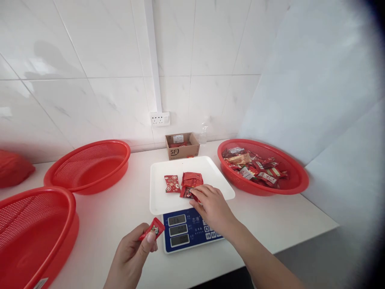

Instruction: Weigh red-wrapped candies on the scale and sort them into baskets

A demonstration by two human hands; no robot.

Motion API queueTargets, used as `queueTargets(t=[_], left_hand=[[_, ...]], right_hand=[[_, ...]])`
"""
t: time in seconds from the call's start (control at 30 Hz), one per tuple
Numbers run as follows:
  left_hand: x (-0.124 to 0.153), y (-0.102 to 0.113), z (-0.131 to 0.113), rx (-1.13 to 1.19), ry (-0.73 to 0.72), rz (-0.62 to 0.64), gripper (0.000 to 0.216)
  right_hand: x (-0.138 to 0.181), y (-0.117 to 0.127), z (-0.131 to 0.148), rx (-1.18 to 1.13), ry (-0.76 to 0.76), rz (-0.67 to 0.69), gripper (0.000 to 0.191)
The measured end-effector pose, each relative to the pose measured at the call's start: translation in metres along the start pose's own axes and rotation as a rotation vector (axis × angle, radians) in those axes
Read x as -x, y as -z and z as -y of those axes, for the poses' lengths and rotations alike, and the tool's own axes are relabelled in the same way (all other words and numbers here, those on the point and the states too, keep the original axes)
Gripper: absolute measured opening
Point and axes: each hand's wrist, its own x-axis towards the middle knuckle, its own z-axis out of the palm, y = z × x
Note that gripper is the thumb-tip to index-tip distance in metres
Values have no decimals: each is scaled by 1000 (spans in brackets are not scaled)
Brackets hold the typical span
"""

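One red packet (155, 228) sits pinched in the closed fingers of the left hand (132, 253) beside the scale (192, 233), while the nearer right hand (210, 205) curls onto the packet pile (191, 179) on the white tray (210, 168), grip unclear.

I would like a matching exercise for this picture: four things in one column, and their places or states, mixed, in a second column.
1 left hand
2 right hand
3 cardboard box
4 right basket

a by the wall
b pinches one red packet
c holds many packets
d rests on the pile on the white tray

Pairs: 1-b, 2-d, 3-a, 4-c.
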Motion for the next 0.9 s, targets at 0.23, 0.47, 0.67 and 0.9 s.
queueTargets(t=[0.23,0.47,0.67,0.9], left_hand=[[7,-1,-1,27,25,-21,41],[6,-2,3,21,18,18,42],[7,-5,1,1,45,52,43],[11,-2,2,-18,33,79,43]], right_hand=[[-2,-8,11,-77,52,10,24],[2,8,-7,-8,-92,57,27],[-8,7,1,-6,-24,111,27],[-41,-2,6,25,56,158,49]])
